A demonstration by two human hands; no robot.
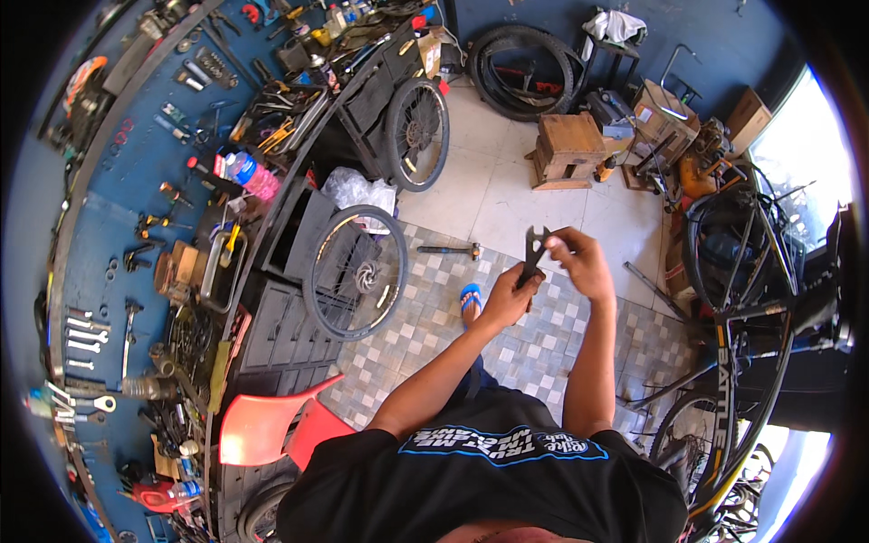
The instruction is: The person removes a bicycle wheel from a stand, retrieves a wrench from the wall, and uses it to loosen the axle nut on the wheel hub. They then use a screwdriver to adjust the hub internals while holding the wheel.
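In front of my torso my left hand (512,297) is wrapped around the handle of a dark open-ended wrench (536,249), its forked jaws pointing up. My right hand (585,265) is raised just right of the wrench head, fingers curled and thumb bent in close to the jaws. Whether a small part sits between those fingertips, I cannot make out. On the tiled floor beyond my hands lies a hammer (450,250) with a dark handle. A bicycle wheel (399,288) with a disc rotor leans against the drawers to my left.
Along the left runs a cluttered workbench with black drawers (288,330) under a blue tool wall (100,213). A red chair (262,425) stands near my left elbow. At right is a black bicycle frame (724,371). Ahead are a wooden stool (568,143) and stacked tyres (520,68).
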